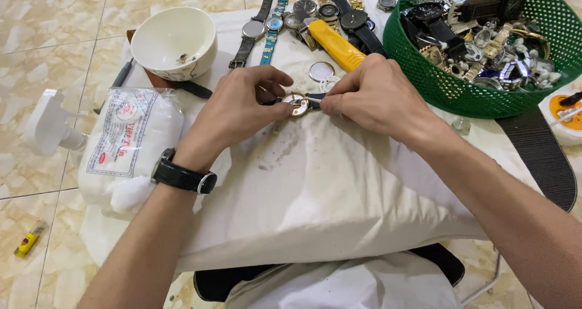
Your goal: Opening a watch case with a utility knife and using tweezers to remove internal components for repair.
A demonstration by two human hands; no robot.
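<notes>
Watch case (297,103), gold-rimmed, sits pinched in my left hand (239,106) while my right hand (370,97) nips its strap end; I judge steady, low pressure over the white cloth (321,182) best.

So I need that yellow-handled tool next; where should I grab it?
Take the yellow-handled tool around its thick yellow handle, coming from above at the near end. It lies flat and slanted on the white cloth, with watches crowding its far end.

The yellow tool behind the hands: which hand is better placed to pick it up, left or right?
Probably the right hand. The yellow tool lies just beyond its knuckles, while the left hand is farther off, steadying the small watch. The right fingertips also pinch the watch, so they must let go first.
</notes>
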